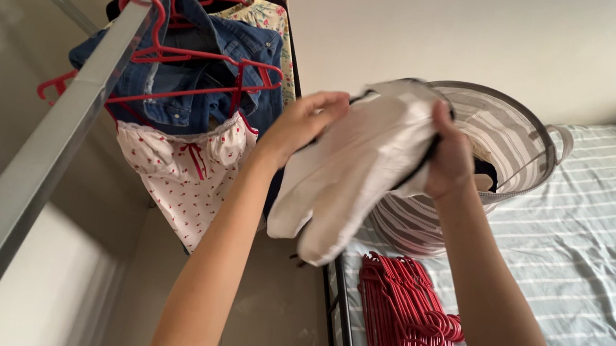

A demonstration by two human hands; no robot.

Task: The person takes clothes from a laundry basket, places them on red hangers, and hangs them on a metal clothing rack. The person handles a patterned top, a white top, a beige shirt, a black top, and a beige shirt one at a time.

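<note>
Fingers [330, 107] of the left hand [303, 121] pinch the upper edge of a white garment [348, 170], while the right hand [449, 156] is closed around its other side, so the cloth hangs folded between both hands, raised in front of the striped laundry basket [519, 133] that stands on the bed [591, 250]. Just left of the garment, a metal rail [49, 155] carries red hangers with a denim jacket [203, 64] and a white red-dotted top [182, 168]. Below the hands, a pile of red hangers [406, 329] lies at the edge of the bed. The left-hand pinch looks shallow, so the garment could likely slip and fall into the gap between bed and rail; a swinging hem might also catch the hanging clothes.
</note>
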